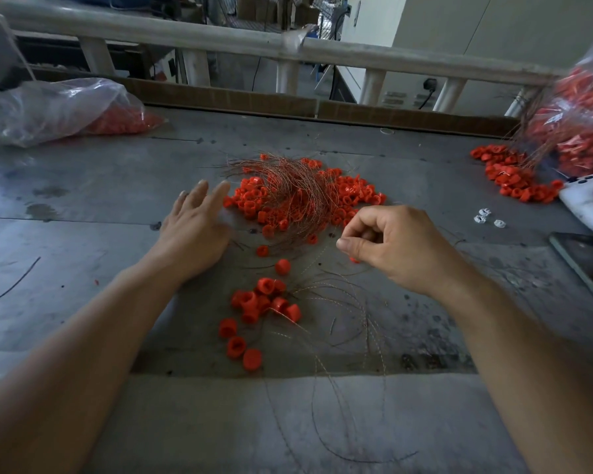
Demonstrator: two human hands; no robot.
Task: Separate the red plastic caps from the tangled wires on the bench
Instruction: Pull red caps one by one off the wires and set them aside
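Observation:
A tangle of thin coppery wires [288,186] lies over a pile of red plastic caps [353,193] at the middle of the grey bench [83,206]. My left hand [192,227] lies flat on the bench with straight fingers, just left of that pile. My right hand [391,244] hovers to the pile's right with fingers curled, thumb and forefinger pinched together; whether a wire is between them I cannot tell. A smaller cluster of loose red caps [261,302] sits between my forearms. Loose wires [350,323] trail from it toward me.
A clear bag with red caps [69,107] lies at the back left. Another bag of caps and wires [575,124] stands at the right, with spilled caps [514,179] beside it. A white device [586,203], a dark phone [586,258] and small white bits [486,217] lie at the right edge.

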